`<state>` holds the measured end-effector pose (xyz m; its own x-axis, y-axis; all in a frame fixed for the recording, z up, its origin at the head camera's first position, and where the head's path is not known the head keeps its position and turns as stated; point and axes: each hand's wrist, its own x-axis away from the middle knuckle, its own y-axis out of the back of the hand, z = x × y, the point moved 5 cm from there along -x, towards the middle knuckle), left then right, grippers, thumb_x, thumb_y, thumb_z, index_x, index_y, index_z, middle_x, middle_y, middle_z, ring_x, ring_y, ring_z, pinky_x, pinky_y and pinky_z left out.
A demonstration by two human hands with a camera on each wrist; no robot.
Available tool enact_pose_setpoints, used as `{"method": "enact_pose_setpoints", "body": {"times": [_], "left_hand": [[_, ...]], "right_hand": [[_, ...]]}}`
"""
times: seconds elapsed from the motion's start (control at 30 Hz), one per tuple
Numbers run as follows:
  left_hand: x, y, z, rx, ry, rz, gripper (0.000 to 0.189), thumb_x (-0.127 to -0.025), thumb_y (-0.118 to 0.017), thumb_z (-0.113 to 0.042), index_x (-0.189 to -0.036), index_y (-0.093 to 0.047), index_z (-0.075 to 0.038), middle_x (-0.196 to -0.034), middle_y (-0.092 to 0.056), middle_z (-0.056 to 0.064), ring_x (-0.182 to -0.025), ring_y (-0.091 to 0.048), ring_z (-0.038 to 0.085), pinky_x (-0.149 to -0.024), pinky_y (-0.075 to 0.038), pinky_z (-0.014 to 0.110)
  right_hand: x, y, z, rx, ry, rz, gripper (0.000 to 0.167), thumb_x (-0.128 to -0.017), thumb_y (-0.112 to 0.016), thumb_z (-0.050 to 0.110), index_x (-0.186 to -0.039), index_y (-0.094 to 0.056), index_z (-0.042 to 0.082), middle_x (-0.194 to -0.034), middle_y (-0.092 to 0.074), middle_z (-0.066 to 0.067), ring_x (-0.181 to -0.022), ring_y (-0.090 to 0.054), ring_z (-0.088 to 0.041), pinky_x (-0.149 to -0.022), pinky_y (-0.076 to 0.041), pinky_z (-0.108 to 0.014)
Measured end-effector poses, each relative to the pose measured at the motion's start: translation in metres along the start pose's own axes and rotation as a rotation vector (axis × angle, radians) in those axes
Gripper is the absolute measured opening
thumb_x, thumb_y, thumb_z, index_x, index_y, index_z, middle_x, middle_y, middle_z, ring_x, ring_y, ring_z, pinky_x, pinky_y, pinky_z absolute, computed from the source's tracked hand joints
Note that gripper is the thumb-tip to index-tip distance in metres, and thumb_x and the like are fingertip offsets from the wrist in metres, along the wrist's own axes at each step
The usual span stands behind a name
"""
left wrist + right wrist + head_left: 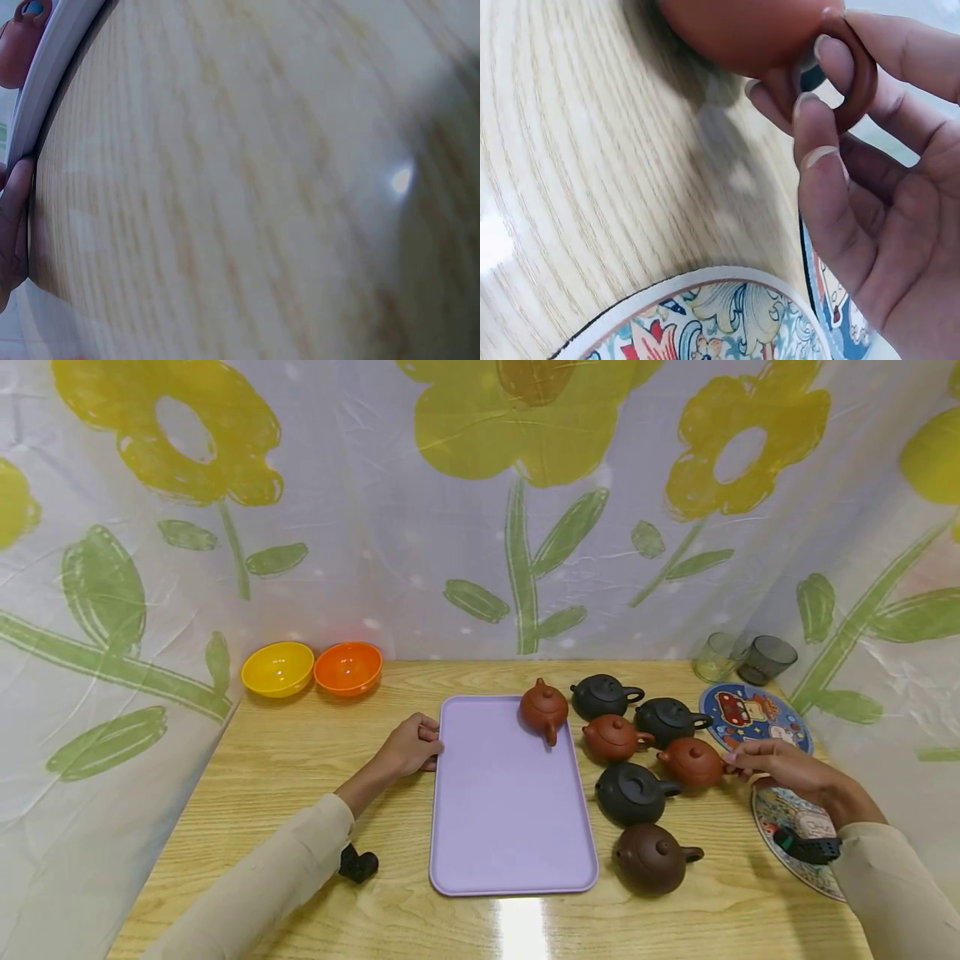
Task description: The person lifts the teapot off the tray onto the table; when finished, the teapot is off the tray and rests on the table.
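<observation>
My right hand (780, 767) pinches the loop handle of a red-brown clay teapot (692, 764), with the fingers and thumb around the handle in the right wrist view. The round body of this teapot (742, 30) shows at the top there, close over the wood. My left hand (411, 745) grips the left rim of a lavender tray (510, 810), its fingertips right at the edge. Another red-brown teapot (543, 708) sits on the tray's far right corner. Right of the tray stand a third red-brown teapot (611, 738), black teapots (633, 793) and a dark brown teapot (651, 860).
Yellow (277, 670) and orange (348, 669) bowls stand at the back left. Two glasses (767, 660) are at the back right. A blue round mat (757, 714) and a patterned round mat (795, 814) lie near my right arm. A flower-print curtain (360, 527) hangs behind.
</observation>
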<state>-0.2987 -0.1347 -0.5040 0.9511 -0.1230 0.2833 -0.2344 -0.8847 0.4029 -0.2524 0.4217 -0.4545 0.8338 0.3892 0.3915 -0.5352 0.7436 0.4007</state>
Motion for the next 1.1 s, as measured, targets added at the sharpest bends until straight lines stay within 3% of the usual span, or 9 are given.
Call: {"method": "enact_pose_setpoints", "body": {"times": [0.6, 0.83, 1.1], "left_hand": [[0.001, 0.0, -0.001, -0.015, 0.01, 0.002, 0.037, -0.095, -0.063, -0.004, -0.129, -0.049, -0.001, -0.115, -0.056, 0.017, -0.087, -0.063, 0.021, -0.068, -0.063, 0.029], [0.001, 0.0, -0.002, -0.011, 0.014, -0.005, 0.038, -0.094, -0.064, -0.004, -0.129, -0.05, -0.001, -0.116, -0.056, 0.018, -0.087, -0.063, 0.021, -0.067, -0.063, 0.028], [0.001, 0.0, -0.002, -0.013, 0.015, -0.004, 0.038, -0.095, -0.064, -0.004, -0.13, -0.05, -0.001, -0.116, -0.056, 0.017, -0.088, -0.063, 0.021, -0.068, -0.063, 0.028]], "right_hand": [[-0.003, -0.003, -0.006, -0.009, -0.019, 0.027, 0.029, -0.107, -0.046, 0.021, -0.111, -0.066, 0.0, -0.1, -0.067, 0.002, -0.094, -0.064, -0.015, -0.079, -0.058, -0.035], [-0.003, -0.004, -0.009, 0.004, -0.051, -0.002, 0.029, -0.107, -0.048, 0.025, -0.109, -0.067, 0.004, -0.1, -0.069, -0.001, -0.094, -0.066, -0.015, -0.08, -0.058, -0.035], [0.001, -0.005, -0.011, 0.022, -0.057, -0.078, 0.036, -0.106, -0.05, 0.029, -0.111, -0.064, -0.004, -0.099, -0.066, -0.003, -0.093, -0.067, -0.015, -0.076, -0.059, -0.037]]}}
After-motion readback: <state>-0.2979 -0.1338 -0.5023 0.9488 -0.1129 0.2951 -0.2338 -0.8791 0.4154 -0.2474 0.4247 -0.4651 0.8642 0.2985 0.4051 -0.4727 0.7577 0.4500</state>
